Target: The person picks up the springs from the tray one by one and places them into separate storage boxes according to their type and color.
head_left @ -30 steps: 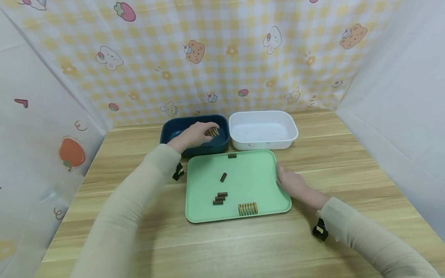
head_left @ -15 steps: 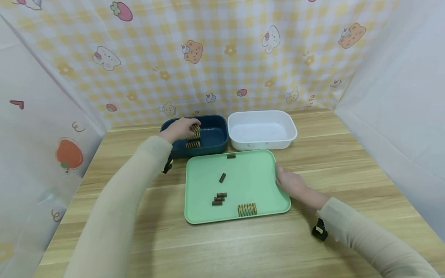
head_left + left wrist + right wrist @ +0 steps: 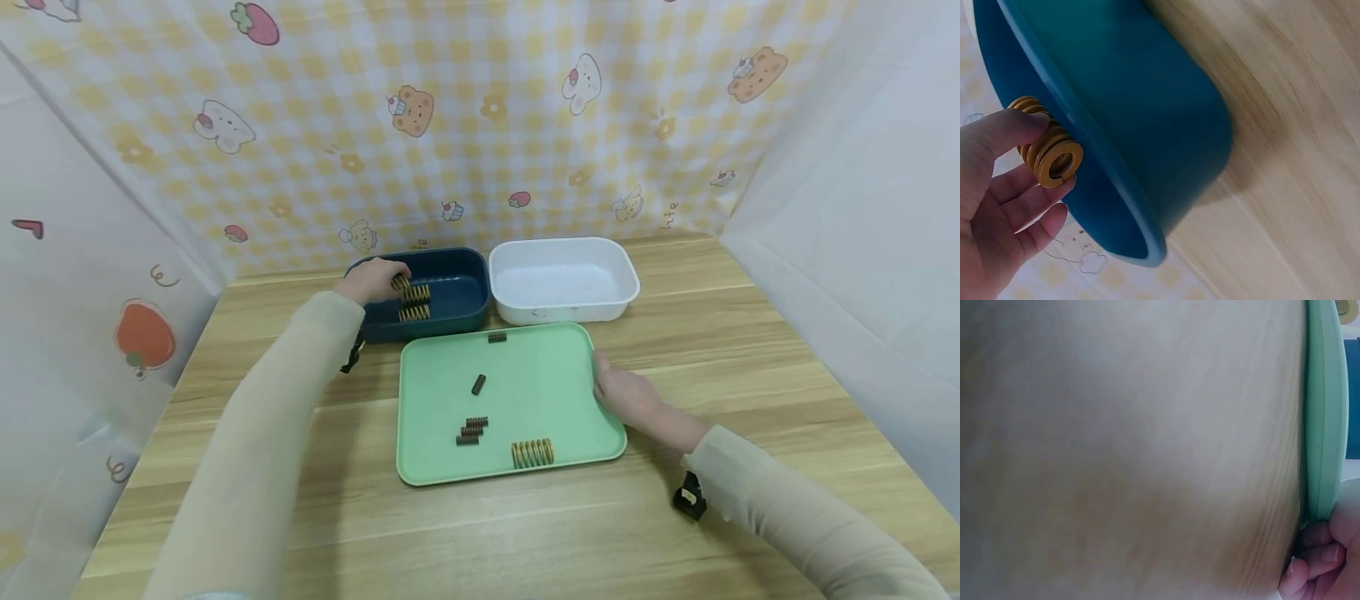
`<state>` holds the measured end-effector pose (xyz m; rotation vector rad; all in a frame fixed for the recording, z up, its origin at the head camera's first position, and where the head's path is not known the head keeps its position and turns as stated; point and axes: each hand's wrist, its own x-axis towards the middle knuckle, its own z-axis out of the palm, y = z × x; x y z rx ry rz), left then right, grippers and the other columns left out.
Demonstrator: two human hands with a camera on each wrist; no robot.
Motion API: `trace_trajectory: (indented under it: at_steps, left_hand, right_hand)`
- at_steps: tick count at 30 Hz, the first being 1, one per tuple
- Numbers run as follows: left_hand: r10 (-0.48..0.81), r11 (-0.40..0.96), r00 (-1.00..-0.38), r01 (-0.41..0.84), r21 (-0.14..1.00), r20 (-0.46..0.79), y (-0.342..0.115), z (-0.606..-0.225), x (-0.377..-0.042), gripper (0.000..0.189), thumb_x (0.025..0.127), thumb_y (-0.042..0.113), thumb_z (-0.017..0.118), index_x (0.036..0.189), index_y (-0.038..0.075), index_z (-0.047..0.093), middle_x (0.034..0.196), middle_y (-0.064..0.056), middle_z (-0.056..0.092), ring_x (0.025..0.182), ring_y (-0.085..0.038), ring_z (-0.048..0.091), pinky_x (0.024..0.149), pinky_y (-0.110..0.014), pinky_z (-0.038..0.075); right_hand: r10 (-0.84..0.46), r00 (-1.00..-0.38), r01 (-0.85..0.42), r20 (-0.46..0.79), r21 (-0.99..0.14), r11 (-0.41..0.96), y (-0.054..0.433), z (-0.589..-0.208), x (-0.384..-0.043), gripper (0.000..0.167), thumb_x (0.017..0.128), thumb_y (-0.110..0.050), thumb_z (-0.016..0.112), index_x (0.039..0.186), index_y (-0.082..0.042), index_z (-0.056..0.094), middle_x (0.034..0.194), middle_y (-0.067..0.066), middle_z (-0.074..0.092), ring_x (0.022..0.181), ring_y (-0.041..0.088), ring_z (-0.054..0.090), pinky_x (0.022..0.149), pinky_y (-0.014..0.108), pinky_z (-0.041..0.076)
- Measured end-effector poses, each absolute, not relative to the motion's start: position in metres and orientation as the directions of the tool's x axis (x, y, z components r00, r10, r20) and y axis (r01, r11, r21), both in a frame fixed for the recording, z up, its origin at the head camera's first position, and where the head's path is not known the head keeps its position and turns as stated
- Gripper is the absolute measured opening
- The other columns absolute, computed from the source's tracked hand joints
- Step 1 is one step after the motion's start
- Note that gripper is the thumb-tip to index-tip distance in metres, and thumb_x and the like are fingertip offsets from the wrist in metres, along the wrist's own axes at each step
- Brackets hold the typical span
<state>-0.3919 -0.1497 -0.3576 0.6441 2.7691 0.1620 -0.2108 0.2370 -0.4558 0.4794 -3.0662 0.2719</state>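
My left hand (image 3: 372, 280) is at the left end of the dark blue box (image 3: 465, 321), pinching a gold coil spring (image 3: 1038, 145) between thumb and fingers. In the left wrist view the spring is over the box's opening. Two more gold springs, a farther one (image 3: 417, 293) and a nearer one (image 3: 415, 313), lie in the box. My right hand (image 3: 628, 396) grips the right rim of the green tray (image 3: 551, 383), fingers curled at its edge in the right wrist view. On the tray lie a large gold spring (image 3: 532, 453) and several small dark springs (image 3: 472, 431).
A white box (image 3: 564, 315) stands right of the blue one, both behind the tray on the wooden table (image 3: 525, 542). A checked curtain (image 3: 465, 125) hangs behind them. White sheets (image 3: 862, 208) border the sides.
My left hand has moved leftward over the blue box with the gold spring, bringing the two springs in the box into view. The right hand stays on the tray rim.
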Motion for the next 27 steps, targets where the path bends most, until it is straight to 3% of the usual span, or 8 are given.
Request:
trace_trajectory:
  at_steps: [8,17,27]
  left_hand:
    - [0.438,0.898,-0.846,0.428,0.102,-0.304,-0.157,-0.365,-0.396,0.037,0.087,0.003,0.056,0.124,0.007,0.053,0.115,-0.015,0.058,0.096,-0.028,0.057,0.079,-0.042,0.047]
    - [0.383,0.919,-0.843,0.39,0.06,-0.378,-0.157,-0.368,-0.395,0.039,0.084,-0.001,0.059,0.122,0.008,0.053,0.119,-0.016,0.056,0.104,-0.029,0.054,0.088,-0.046,0.045]
    - [0.376,0.915,-0.826,0.401,0.03,-0.421,-0.158,-0.376,-0.402,0.03,0.083,0.003,0.062,0.112,0.003,0.057,0.112,-0.016,0.058,0.1,-0.028,0.054,0.086,-0.044,0.045]
  right_hand:
    - [-0.306,-0.948,-0.318,0.093,-0.175,0.932,0.237,-0.456,-0.211,0.036,0.089,-0.006,0.042,0.121,0.012,0.036,0.047,0.001,0.037,0.038,0.014,0.037,0.032,0.026,0.028]
    - [-0.315,-0.945,-0.326,0.092,-0.159,0.932,0.239,-0.46,-0.214,0.039,0.09,-0.008,0.042,0.123,0.013,0.036,0.046,0.0,0.037,0.037,0.014,0.037,0.031,0.025,0.028]
    - [-0.307,-0.947,-0.319,0.096,-0.148,0.936,0.24,-0.462,-0.214,0.041,0.09,-0.007,0.042,0.125,0.015,0.035,0.046,0.0,0.037,0.037,0.013,0.037,0.032,0.025,0.028]
